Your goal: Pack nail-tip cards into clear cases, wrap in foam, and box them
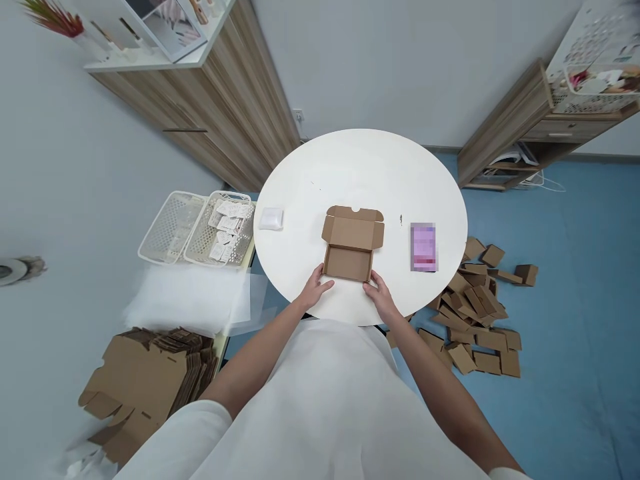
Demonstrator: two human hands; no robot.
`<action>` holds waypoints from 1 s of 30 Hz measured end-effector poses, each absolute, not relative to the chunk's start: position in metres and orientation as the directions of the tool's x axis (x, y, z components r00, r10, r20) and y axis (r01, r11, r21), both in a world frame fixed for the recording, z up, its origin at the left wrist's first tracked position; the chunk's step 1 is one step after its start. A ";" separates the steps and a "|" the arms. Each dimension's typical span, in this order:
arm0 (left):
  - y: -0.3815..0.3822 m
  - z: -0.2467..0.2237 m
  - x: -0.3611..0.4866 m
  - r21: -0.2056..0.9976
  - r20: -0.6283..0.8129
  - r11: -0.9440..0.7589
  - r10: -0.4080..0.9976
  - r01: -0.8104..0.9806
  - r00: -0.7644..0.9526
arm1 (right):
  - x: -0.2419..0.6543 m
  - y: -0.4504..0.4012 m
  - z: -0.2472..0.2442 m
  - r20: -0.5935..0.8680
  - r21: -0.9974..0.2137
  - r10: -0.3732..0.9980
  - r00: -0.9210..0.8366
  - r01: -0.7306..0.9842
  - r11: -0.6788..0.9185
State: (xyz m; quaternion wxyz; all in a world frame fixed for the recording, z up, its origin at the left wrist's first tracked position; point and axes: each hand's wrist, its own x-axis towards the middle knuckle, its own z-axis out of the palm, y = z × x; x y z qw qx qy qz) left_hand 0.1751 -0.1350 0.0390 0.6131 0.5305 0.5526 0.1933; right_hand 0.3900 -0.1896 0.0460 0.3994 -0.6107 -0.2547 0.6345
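A small brown cardboard box (349, 263) stands on the white round table in front of me, its lid (353, 230) folded back and its side flaps spread. The inside looks bare. My left hand (315, 288) grips the box's near left corner, fingers along the side and thumb in front. At the near right corner my right hand (380, 293) holds it in the same way. To the left lies a small white wrapped packet (271, 219). On the right is a flat purple item (424, 247), blurred so its kind cannot be made out.
The round table (360, 160) has a cabinet (225, 100) behind its left side. White baskets (220, 230), white sheets (190, 297) and stacked flat cardboard (140, 373) stand left. Many folded boxes (475, 300) lie heaped on the blue floor at right.
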 end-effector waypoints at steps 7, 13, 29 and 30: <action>-0.139 0.042 0.165 0.849 -0.521 0.442 0.791 0.288 0.322 | 0.387 -0.196 0.035 -0.575 -0.806 0.805 0.150 -0.276 -0.524; -0.130 0.048 0.140 0.871 -0.474 0.374 0.809 0.318 0.348 | 0.384 -0.200 0.034 -0.381 -0.869 0.790 0.480 0.105 -0.483; 0.007 0.039 0.005 0.782 -0.517 0.534 0.844 0.321 -0.144 | 0.193 -0.026 0.087 -0.621 -0.768 0.781 0.070 0.146 -0.623; 0.018 0.037 0.004 0.770 -0.549 0.564 0.824 0.299 -0.141 | 0.182 -0.011 0.083 -0.686 -0.723 0.726 0.050 0.060 -0.688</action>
